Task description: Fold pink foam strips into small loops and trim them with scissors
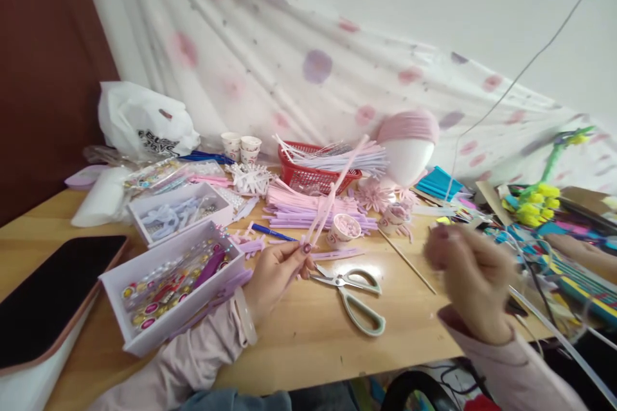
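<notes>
My left hand (277,273) is closed in a pinch on a few long pink pipe cleaners (332,189) that slant up and to the right from my fingertips. My right hand (467,279) hovers to the right over the wooden table (308,340), smeared by motion, so its fingers and anything in them are unclear. White-handled scissors (354,295) lie on the table between both hands. A small paper cup (343,230) with pink pieces stands just beyond the left hand, in front of a pile of pink and lilac pipe cleaners (308,209).
A red basket (313,174) of white strips stands at the back beside a head form with a pink cap (409,144). White trays (176,282) of stickers and beads sit at left, a dark tablet (53,295) at far left. Yellow craft flowers (535,202) and clutter fill the right.
</notes>
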The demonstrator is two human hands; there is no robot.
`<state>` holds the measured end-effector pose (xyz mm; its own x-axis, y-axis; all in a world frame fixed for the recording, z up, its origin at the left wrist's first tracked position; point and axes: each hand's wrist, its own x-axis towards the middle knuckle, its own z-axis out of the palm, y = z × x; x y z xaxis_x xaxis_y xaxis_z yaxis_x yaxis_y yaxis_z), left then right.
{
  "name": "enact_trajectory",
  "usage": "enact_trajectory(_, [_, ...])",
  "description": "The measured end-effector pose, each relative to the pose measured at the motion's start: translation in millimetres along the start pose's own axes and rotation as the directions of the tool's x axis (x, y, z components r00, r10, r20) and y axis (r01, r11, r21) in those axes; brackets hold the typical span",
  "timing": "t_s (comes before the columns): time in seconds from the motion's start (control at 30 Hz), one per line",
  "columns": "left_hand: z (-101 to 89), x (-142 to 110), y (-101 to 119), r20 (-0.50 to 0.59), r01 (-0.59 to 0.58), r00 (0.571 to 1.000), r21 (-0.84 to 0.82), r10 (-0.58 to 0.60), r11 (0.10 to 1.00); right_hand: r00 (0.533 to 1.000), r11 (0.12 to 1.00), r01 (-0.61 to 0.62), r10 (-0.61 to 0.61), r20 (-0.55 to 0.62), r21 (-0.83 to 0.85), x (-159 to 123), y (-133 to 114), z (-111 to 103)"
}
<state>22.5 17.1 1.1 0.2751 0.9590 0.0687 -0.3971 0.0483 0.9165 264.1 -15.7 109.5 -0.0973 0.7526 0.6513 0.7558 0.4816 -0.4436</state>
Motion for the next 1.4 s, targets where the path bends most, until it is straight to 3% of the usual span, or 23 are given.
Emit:
enact_trajectory(0.07, [3.2,-4,2,0.018,0.023,1.000,-0.015,-0.022,1.000,0.960,0.988,-0.130,0.103,0.261,0.088,-11,-13,38])
enact_trajectory(0.13, [5.6,-7,5,0.047,0.044,0.998,0.007,-0.044,0.999,0.847,0.943,-0.245,0.094,0.524,0.227,-14,-24,77])
enact_trajectory(0.23, [6.5,-9,9,0.093,0.114,0.989,0.046,-0.118,0.992,0.730,0.747,-0.479,0.048,0.682,0.461,-11,-28,118])
enact_trajectory(0.33, [4.3,-9,12,0.059,0.155,0.986,0.022,-0.156,0.988,0.749,0.677,-0.515,0.056,0.661,0.526,-5,-20,132])
enact_trajectory(0.57, [-1.4,-7,4,0.018,0.186,0.982,0.119,-0.189,0.975,0.858,0.718,-0.443,0.167,0.485,0.536,14,3,120])
enact_trajectory(0.67, [-2.0,-7,-3,-0.028,0.180,0.984,0.143,-0.178,0.973,0.885,0.721,-0.426,0.205,0.418,0.547,17,8,119])
enact_trajectory(0.87, [-1.5,-7,-5,-0.038,0.248,0.969,0.111,-0.245,0.962,0.909,0.725,-0.407,0.264,0.323,0.555,14,12,122])
enact_trajectory(1.1, [-1.2,-9,-4,-0.026,0.329,0.944,0.156,-0.329,0.931,0.901,0.658,-0.431,0.280,0.332,0.618,16,19,117])
enact_trajectory(1.23, [-2.2,-6,-9,-0.026,0.301,0.953,0.138,-0.301,0.944,0.911,0.659,-0.409,0.251,0.328,0.631,14,20,117])
enact_trajectory(1.4, [-3.4,-5,-12,-0.006,0.222,0.974,0.221,-0.226,0.950,0.889,0.649,-0.446,0.242,0.388,0.616,7,14,123])
